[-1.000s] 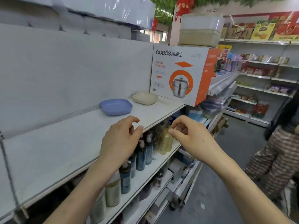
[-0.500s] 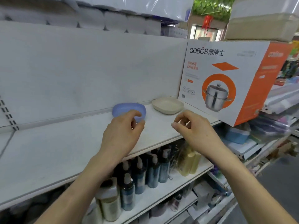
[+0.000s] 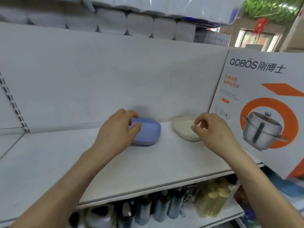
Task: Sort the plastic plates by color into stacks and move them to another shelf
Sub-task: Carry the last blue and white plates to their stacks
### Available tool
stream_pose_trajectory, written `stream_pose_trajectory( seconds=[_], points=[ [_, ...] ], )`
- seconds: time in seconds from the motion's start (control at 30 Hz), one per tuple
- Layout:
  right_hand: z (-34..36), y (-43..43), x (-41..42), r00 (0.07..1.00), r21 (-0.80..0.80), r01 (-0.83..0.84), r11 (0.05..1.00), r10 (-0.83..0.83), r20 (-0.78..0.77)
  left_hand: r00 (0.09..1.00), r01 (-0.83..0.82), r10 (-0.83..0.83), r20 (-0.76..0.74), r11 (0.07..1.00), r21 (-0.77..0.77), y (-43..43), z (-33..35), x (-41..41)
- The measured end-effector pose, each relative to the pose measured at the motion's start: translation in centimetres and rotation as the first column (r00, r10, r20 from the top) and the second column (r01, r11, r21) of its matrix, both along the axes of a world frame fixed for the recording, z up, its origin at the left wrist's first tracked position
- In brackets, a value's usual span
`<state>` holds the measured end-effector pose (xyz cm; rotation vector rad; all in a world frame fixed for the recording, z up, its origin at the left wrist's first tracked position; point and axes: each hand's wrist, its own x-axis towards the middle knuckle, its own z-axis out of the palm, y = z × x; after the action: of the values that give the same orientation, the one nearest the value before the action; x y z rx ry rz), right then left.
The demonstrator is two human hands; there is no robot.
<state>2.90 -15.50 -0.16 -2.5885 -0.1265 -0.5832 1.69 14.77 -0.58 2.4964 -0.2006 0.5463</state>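
A blue plastic plate (image 3: 148,131) lies on the white shelf (image 3: 148,163) near the back panel. To its right lies a cream plate (image 3: 182,129). My left hand (image 3: 115,134) is at the blue plate's left side, with its curled fingers and thumb spread over the rim and covering that part of the plate. My right hand (image 3: 212,132) hovers over the near right part of the cream plate, fingers loosely curled. I see no firm grip on either plate.
A large white and orange box (image 3: 263,109) picturing a steel pot stands at the shelf's right end, close to the cream plate. Bottles (image 3: 158,209) fill the shelf below. White paper rolls (image 3: 139,23) sit on the shelf above.
Both hands have moved forward over the shelf, from its front edge to the two plates. The view has come closer to the shelf. The plates have not moved.
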Motion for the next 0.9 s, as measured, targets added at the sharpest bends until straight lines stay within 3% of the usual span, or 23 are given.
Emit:
stream_pose_trajectory(
  seconds=[0.3, 0.43, 0.53, 0.7, 0.9],
  points=[
    [-0.3, -4.3, 6.6, 0.990, -0.073, -0.088, 0.993, 0.079, -0.118, 0.984, -0.145, 0.153, -0.086, 0.985, 0.094, -1.4, 0.1, 2.8],
    [0.2, -5.2, 8.3, 0.973, -0.251, -0.085, 0.964, 0.027, -0.227, 0.927, -0.241, 0.311, -0.211, 0.922, 0.303, -1.6, 0.1, 3.5],
    [0.2, -5.4, 9.0, 0.942, -0.400, -0.087, 0.912, -0.055, -0.330, 0.876, -0.226, 0.346, -0.337, 0.910, 0.348, -1.6, -0.1, 3.9],
    [-0.4, -5.8, 10.4, 0.887, -0.232, -0.146, 0.962, 0.023, -0.461, 0.837, -0.194, 0.342, -0.427, 0.916, 0.352, -1.7, -0.4, 4.4],
    [0.2, -5.9, 11.1, 0.876, -0.236, -0.171, 0.957, 0.038, -0.481, 0.840, -0.182, 0.266, -0.472, 0.959, 0.218, -1.2, -0.6, 4.8]
  ],
)
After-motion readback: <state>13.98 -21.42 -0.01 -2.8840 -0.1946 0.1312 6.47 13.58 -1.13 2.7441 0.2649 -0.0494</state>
